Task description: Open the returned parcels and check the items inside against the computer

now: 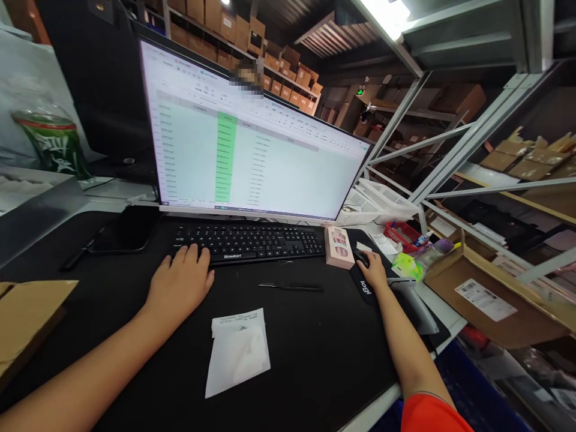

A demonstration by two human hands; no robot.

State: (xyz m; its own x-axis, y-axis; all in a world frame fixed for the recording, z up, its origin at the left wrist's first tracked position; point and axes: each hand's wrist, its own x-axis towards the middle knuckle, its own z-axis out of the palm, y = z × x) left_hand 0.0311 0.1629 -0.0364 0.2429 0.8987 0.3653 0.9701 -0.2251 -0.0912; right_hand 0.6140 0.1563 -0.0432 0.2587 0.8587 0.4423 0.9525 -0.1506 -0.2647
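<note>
My left hand (183,277) rests at the lower left of a black keyboard (270,235), its fingers stretched over the keys and holding nothing. At the right, my right hand (373,270) is wrapped over a black computer mouse (360,257) on a dark mouse pad (360,288). A small pink box (339,247) stands between the keyboard and the mouse. Below the keyboard lies a thin dark craft knife (290,287). Nearer to me is a small white packet (238,354) with a printed label. Behind the keyboard a monitor (288,162) displays a spreadsheet with one green column.
A phone (128,229) and a black pen (81,251) lie at left, near a cardboard piece (31,318) and a green-labelled bottle (51,138). At right are a barcode scanner (411,306), a red basket (400,235), white baskets (382,201) and an open carton (490,294).
</note>
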